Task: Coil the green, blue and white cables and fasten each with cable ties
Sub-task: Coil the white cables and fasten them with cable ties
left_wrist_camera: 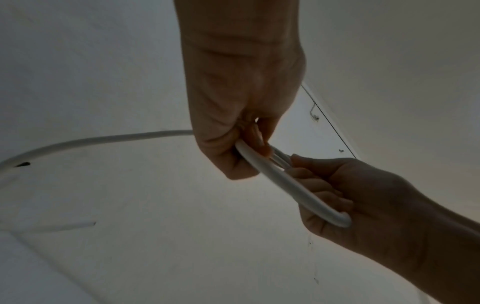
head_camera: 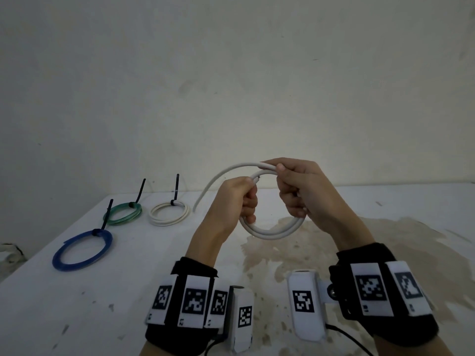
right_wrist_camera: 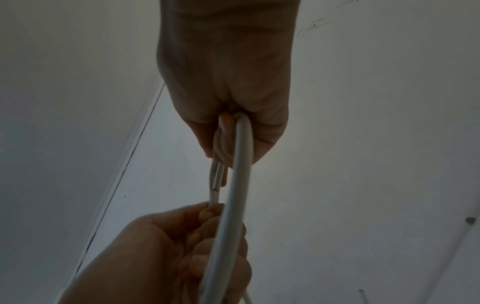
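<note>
- Right now we're mid-coil on a second white cable point(head_camera: 272, 231), held up over the table point(head_camera: 154, 291) w/ both hands, approx. centre of the head view.
- Left hand point(head_camera: 237, 199) is curled round the loops at the coil's 9 o'clock; a cut cable end pokes out just above its fingers point(head_camera: 250, 204).
- Right hand point(head_camera: 300, 191) grips the coil at about 2 o'clock, thumb and forefinger pinching the incoming strand onto the top of the loop.
- The free tail point(head_camera: 213, 185) arcs away from 12 o'clock down toward 9 o'clock, its end touching the table just beside the tied white coil point(head_camera: 170, 214).
- Already done, by the look of it: blue coil point(head_camera: 82, 250), green coil point(head_camera: 122, 214) and that white coil, each w/ a black cable tie point(head_camera: 176, 194) sticking up, all lying at 9–10 o'clock from our hands.
- Step in hand, we judge: winding the last turn(s) of this cable.
- Next move calls for feeding the remaining tail round w/ the right hand while the left keeps the loops stacked, then a tie. No loose tie is visible, so where it comes from we can't tell.
</note>
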